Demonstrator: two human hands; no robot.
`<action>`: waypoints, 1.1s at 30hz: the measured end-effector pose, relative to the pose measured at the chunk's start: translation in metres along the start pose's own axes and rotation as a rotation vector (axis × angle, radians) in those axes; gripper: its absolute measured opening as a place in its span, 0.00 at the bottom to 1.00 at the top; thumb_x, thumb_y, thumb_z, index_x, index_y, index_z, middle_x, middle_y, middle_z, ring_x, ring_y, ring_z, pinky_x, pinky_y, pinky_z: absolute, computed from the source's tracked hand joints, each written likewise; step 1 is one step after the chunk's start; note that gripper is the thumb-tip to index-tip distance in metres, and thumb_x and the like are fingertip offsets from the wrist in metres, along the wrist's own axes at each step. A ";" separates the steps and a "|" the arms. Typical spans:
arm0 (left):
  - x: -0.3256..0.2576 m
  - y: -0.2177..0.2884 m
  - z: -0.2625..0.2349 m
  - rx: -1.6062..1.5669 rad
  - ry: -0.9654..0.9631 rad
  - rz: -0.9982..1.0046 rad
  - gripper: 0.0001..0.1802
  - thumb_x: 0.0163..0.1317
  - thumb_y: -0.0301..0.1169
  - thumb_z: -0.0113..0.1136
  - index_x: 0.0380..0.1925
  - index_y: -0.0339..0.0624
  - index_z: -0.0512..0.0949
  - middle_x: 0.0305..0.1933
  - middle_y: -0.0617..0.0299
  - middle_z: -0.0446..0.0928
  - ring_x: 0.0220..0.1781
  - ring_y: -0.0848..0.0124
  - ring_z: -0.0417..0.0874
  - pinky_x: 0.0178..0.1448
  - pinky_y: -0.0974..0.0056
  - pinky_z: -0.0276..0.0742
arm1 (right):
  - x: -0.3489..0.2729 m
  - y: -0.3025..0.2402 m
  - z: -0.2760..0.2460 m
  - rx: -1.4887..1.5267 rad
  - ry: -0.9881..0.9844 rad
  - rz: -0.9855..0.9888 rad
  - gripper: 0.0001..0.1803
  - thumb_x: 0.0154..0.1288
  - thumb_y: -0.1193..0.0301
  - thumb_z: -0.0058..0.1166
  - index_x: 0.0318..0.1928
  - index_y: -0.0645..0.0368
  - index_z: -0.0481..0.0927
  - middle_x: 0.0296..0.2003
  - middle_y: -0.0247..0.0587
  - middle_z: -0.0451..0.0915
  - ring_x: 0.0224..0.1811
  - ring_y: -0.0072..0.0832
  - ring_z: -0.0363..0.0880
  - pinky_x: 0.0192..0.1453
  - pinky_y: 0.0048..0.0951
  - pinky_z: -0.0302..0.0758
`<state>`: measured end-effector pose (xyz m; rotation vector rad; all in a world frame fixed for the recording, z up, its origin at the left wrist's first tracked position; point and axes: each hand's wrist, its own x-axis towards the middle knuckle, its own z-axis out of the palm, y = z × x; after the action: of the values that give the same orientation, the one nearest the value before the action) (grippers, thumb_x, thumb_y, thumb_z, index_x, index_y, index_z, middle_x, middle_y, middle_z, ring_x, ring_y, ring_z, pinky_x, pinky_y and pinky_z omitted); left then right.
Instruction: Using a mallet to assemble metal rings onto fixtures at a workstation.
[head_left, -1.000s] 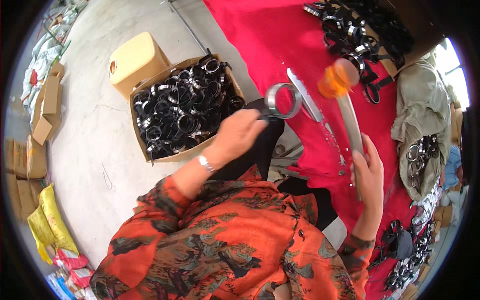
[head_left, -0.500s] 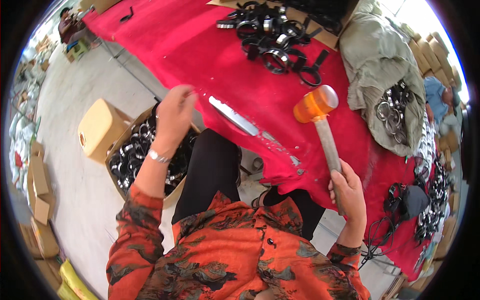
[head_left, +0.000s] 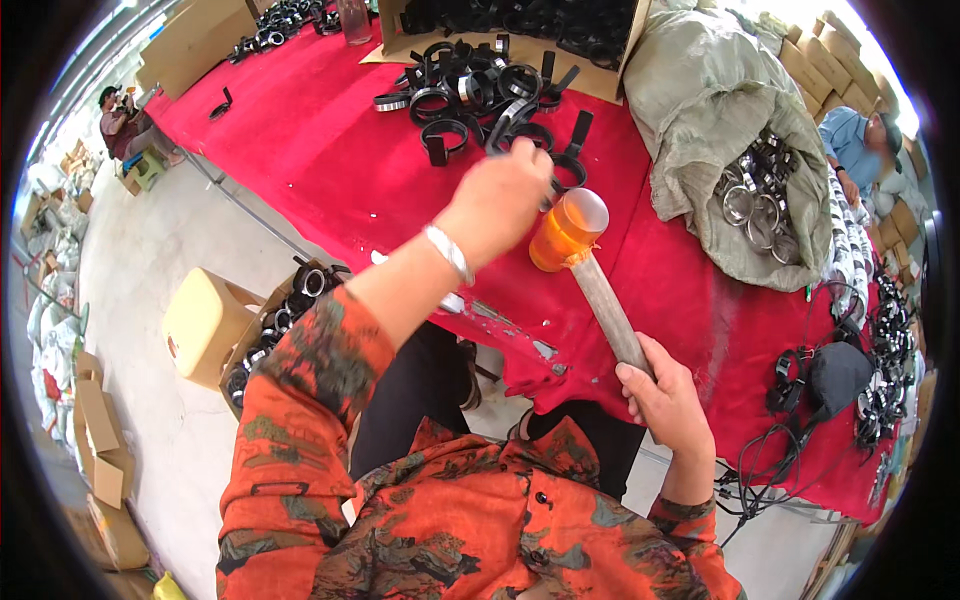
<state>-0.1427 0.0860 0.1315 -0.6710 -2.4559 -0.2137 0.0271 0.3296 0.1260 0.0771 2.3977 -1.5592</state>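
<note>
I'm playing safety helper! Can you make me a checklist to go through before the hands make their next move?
1. Mallet gripped in the right hand: ok, around its handle.
2. Ring held in the left hand: cannot tell, the fingers are blurred.
3. Rings within reach: ok, a pile lies beside the left hand on the red cloth.
4. Metal strip uncovered: not ok, the left forearm hides part.
5. Mallet head safely away from the left hand: cannot tell, they look close.

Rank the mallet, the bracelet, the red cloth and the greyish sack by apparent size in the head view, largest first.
1. red cloth
2. greyish sack
3. mallet
4. bracelet
</note>
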 end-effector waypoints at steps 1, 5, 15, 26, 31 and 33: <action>-0.008 0.015 -0.003 -0.016 -0.022 0.004 0.06 0.55 0.22 0.53 0.33 0.39 0.72 0.37 0.50 0.74 0.28 0.56 0.81 0.31 0.58 0.80 | 0.000 0.002 -0.002 -0.005 0.011 0.007 0.25 0.66 0.65 0.55 0.60 0.65 0.69 0.23 0.34 0.73 0.21 0.17 0.71 0.24 0.20 0.71; -0.020 0.028 -0.017 -0.038 -0.158 0.020 0.05 0.56 0.26 0.56 0.32 0.40 0.72 0.35 0.51 0.75 0.32 0.58 0.81 0.34 0.58 0.79 | 0.001 0.001 -0.005 0.078 0.001 0.024 0.26 0.65 0.65 0.55 0.60 0.66 0.68 0.23 0.32 0.72 0.20 0.16 0.70 0.22 0.20 0.70; -0.064 -0.041 -0.007 -0.091 0.317 0.126 0.16 0.51 0.34 0.65 0.37 0.39 0.74 0.44 0.53 0.73 0.47 0.55 0.75 0.48 0.57 0.71 | -0.005 0.000 0.000 0.054 -0.020 -0.023 0.26 0.64 0.68 0.52 0.60 0.67 0.68 0.24 0.33 0.73 0.20 0.16 0.71 0.21 0.20 0.70; -0.094 -0.012 -0.024 -0.251 -0.140 -0.543 0.32 0.46 0.58 0.65 0.33 0.36 0.79 0.37 0.45 0.78 0.40 0.51 0.81 0.44 0.54 0.78 | -0.006 -0.002 0.001 0.037 0.012 0.008 0.24 0.64 0.68 0.52 0.59 0.65 0.70 0.22 0.31 0.72 0.18 0.15 0.69 0.21 0.20 0.69; -0.079 -0.013 -0.025 -0.167 -0.220 -0.534 0.29 0.44 0.58 0.66 0.32 0.43 0.81 0.38 0.47 0.78 0.43 0.51 0.80 0.46 0.53 0.78 | -0.001 -0.004 0.005 -0.004 0.042 -0.011 0.23 0.65 0.67 0.53 0.57 0.65 0.71 0.22 0.31 0.72 0.19 0.15 0.69 0.21 0.20 0.68; -0.073 -0.013 -0.023 -0.118 -0.299 -0.538 0.26 0.47 0.52 0.66 0.34 0.41 0.80 0.39 0.47 0.78 0.43 0.51 0.81 0.48 0.53 0.77 | -0.001 -0.006 0.007 -0.027 0.016 -0.030 0.23 0.65 0.66 0.53 0.56 0.65 0.72 0.23 0.31 0.72 0.19 0.15 0.70 0.22 0.20 0.69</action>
<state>-0.0866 0.0383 0.1085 -0.0715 -2.8895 -0.4986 0.0286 0.3211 0.1294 0.0482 2.4424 -1.5449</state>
